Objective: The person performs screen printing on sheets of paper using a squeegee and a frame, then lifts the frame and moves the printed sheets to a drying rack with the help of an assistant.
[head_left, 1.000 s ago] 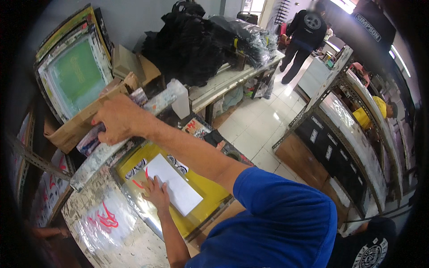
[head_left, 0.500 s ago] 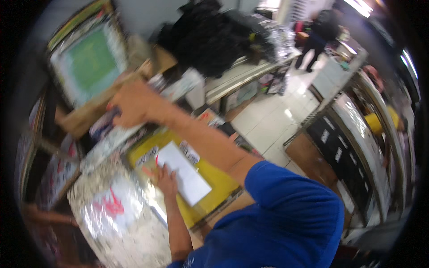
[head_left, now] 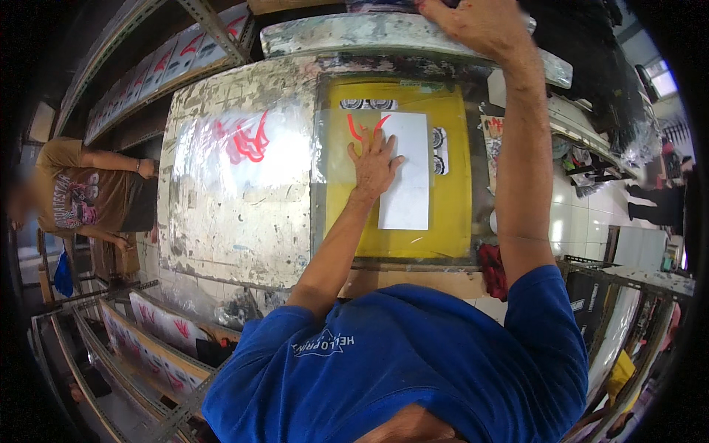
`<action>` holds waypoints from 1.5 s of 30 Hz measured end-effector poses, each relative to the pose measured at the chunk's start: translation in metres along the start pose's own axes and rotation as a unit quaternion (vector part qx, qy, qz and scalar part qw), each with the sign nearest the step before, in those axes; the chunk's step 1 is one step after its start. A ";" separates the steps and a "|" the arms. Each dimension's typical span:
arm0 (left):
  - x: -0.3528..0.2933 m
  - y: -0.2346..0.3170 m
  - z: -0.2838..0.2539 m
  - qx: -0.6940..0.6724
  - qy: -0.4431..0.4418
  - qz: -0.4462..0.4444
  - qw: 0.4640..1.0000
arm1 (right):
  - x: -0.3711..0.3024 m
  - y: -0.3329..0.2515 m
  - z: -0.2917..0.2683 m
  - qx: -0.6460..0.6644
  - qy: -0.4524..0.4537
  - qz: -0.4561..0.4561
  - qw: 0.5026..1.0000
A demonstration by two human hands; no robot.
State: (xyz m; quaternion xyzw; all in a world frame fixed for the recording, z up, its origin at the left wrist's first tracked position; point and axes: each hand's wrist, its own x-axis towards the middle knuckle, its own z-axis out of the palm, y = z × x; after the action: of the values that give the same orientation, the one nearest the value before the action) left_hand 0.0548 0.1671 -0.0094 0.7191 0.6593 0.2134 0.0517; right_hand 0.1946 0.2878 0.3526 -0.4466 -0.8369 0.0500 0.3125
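Note:
My left hand [head_left: 377,164] lies with fingers spread on a white sheet of paper [head_left: 405,192] and the area just left of it. The paper rests on a yellow framed panel [head_left: 450,214] that looks like a printing screen. Red curved strokes [head_left: 356,129] show by my fingertips, and small black-and-white printed pieces [head_left: 440,151] sit beside the paper. My right hand [head_left: 480,23] reaches over the far paint-stained white ledge [head_left: 332,35]. The picture's top edge cuts off most of its fingers, so any hold is hidden.
Left of the panel, a paint-spotted tabletop [head_left: 244,251] carries a glossy clear sheet over a red print [head_left: 251,140]. Another person [head_left: 81,188] stands at the left. Metal racks [head_left: 111,362] hold printed boards at near left. Dark red cloth [head_left: 492,269] lies near my right arm.
The view has swung round and now looks straight down at the table. My left hand stays on the paper, fingers spread. My right arm still reaches toward the table's far side.

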 end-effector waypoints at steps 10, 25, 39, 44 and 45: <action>0.004 0.005 0.004 0.028 0.008 -0.006 1.000 | 0.000 0.007 0.003 -0.020 0.031 -0.027 0.999; 0.012 0.022 -0.101 -0.385 0.263 -0.054 0.883 | -0.043 -0.009 0.005 0.036 0.004 -0.017 0.999; -0.146 -0.028 -0.068 -0.331 0.193 -0.204 0.901 | -0.245 0.037 0.159 0.040 -0.174 0.002 0.984; -0.155 -0.035 -0.060 -0.102 0.186 -0.168 0.963 | -0.262 0.027 0.187 -0.082 -0.250 -0.007 0.965; -0.156 -0.034 -0.062 -0.092 0.176 -0.179 0.964 | -0.260 0.031 0.192 -0.075 -0.235 -0.003 0.969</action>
State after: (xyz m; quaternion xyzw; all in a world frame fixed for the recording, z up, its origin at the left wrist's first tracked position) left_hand -0.0056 0.0069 -0.0028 0.5324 0.7536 0.3837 0.0385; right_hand 0.2132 0.1420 0.0631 -0.4420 -0.8895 0.0898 0.0734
